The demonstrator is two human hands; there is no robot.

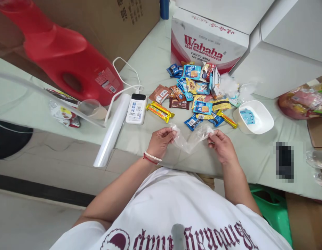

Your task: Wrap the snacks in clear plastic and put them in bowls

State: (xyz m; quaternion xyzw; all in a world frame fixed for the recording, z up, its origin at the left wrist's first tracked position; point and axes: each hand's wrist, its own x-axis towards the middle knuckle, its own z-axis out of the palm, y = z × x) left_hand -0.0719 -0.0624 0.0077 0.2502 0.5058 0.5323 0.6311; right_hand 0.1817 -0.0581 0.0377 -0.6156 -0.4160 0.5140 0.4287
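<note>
Between my two hands a clear plastic bag (188, 143) hangs loosely, sagging in the middle. My left hand (161, 139) pinches one end of it between thumb and fingers, a beaded bracelet on the wrist. The other end is gripped by my right hand (221, 144). Just beyond the bag lies a pile of small wrapped snacks: blue packets (202, 107), a brown packet (179, 103), and yellow-red bars (160, 111) nearer my left hand. To the right of the pile stands a white plastic bowl (265, 119) with a blue packet inside.
A white power bank (136, 108) with a cable and a clear film roll (112, 133) lie left. Behind are a red jug (80, 59) and a Wahaha carton (208, 41). Crumpled clear bags (228, 86) sit by the pile. A pixelated dark object (284, 161) lies right.
</note>
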